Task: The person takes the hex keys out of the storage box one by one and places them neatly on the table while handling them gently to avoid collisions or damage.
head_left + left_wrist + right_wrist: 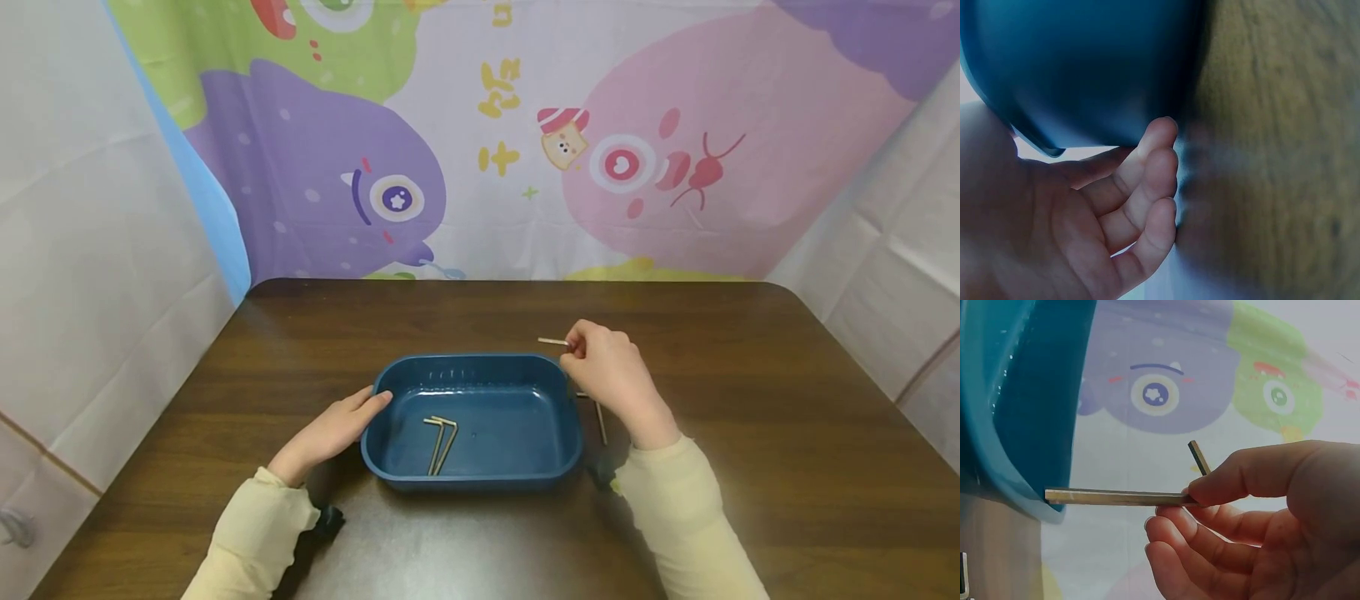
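A cloth printed with cartoon creatures (495, 108) hangs behind a dark wood table (195, 417), with pale sheeting at either side. In the head view, a blue tray (472, 482) sits on the table, two L-shaped metal keys (447, 450) lying inside it on its left half. The left hand (333, 427) holds the tray's left end, thumb over the rim; the right hand (615, 375), near the far right corner, pinches a third key (552, 341), whose exposed end points left. A loose key (602, 423) lies on the table just beside the tray, partly hidden by the right hand — a sleeve or wrist dropping low could nudge it. The left wrist view shows the other fingers close together and slightly bent outside the tray wall; if that hold slackened, a knock could probably slide the tray. In the right wrist view, thumb and forefinger clamp the held key near its bend, the remaining fingers loosely curled below. Its long arm overlaps the tray's corner — touching or merely in line, I cannot tell. Gripped at one end, it might pivot or slip should the raised rim, the main obstacle here, catch it.
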A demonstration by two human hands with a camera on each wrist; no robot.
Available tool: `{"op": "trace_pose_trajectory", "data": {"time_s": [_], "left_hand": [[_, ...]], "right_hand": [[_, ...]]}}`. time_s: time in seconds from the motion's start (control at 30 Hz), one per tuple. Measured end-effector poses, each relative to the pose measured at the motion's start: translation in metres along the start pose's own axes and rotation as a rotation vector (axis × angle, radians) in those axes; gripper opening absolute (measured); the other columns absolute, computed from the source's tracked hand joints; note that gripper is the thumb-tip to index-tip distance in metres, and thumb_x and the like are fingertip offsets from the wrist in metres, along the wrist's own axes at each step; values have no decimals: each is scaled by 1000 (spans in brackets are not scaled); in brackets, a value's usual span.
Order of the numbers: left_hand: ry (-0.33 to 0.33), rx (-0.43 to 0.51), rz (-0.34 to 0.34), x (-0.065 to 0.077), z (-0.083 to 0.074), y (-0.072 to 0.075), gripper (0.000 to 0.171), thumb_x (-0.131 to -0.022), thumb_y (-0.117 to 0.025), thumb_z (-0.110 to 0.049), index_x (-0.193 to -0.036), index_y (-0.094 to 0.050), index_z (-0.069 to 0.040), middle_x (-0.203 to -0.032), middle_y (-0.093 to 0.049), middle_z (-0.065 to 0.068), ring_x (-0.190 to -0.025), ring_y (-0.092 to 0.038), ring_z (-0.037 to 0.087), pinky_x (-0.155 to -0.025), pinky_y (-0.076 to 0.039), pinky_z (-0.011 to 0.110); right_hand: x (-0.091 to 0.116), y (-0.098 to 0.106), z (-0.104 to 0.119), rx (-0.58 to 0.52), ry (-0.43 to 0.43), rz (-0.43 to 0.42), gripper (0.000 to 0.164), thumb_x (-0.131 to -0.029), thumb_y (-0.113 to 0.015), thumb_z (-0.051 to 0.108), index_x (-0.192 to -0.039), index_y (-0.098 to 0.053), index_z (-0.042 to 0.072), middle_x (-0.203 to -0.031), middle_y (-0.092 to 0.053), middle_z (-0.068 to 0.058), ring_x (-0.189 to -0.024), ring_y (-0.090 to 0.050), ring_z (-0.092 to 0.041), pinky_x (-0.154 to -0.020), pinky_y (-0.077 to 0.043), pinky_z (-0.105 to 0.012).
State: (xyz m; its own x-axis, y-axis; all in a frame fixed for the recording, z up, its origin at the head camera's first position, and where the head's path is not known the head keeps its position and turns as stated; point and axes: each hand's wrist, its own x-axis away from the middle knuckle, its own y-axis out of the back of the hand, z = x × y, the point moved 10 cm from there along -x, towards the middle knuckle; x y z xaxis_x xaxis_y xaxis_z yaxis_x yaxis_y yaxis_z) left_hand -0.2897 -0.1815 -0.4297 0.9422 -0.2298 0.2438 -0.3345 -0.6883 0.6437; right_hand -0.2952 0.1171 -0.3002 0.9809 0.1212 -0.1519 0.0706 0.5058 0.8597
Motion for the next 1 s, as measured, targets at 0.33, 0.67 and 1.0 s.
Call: {"op": "trace_pose_trajectory", "data": {"time_s": [0.33,0.67,1.0], "left_hand": [[6,-10,0,-1,2,1,76,-93,-30,-55,-141,-24,3,-138,-37,25,-118,-48,36,-94,-42,48],[7,-3,6,0,2,-1,74,-94,-31,-53,-141,-24,4,-138,-38,25,-118,-48,36,-93,-43,48],[-5,-14,10,0,0,0,76,-94,-30,-55,-141,-23,4,-138,-38,25,-120,-46,36,-96,-39,51]], "right_hand": [[-2,13,-7,-3,-8,-68,12,-80,-56,13,-87,-59,4,-75,-59,-6,-64,-52,-22,-58,-39,-31],[-3,20,-21,4,-40,-37,16,-81,-54,14,-90,-60,4,-79,-61,-9,-69,-54,-25,-62,-41,-35],[-4,24,-42,19,-58,36,21,-83,-51,15,-96,-60,1,-92,-63,-14,-81,-58,-30,-70,-44,-42]]}}
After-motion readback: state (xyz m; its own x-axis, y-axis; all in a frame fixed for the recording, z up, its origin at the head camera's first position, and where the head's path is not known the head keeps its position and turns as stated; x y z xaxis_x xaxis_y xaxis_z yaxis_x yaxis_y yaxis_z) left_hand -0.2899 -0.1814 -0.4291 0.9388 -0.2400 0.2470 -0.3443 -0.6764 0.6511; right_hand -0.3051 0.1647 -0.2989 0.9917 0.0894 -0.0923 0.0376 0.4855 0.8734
